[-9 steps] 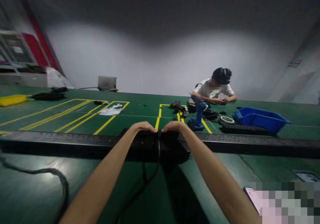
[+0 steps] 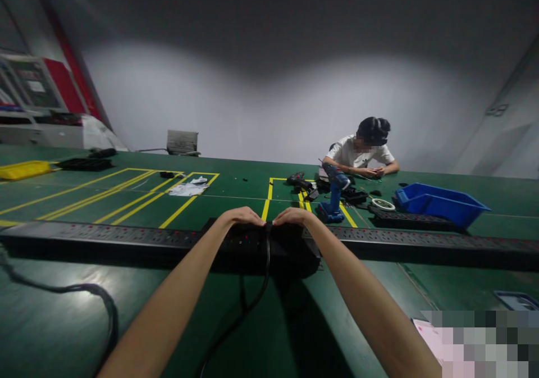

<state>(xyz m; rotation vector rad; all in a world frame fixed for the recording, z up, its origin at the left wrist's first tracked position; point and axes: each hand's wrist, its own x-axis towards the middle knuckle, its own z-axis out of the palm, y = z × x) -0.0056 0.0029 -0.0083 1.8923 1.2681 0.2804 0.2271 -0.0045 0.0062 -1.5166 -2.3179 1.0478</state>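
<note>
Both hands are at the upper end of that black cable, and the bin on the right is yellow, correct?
Almost: the bin on the right is blue, not yellow, as the head view shows. The left hand and right hand are at the upper end of the black cable.

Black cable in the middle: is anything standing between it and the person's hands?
Nothing visible is. The left hand and right hand come together at the upper end of the black cable, one on each side. The blue power tool stands off to the right.
</note>
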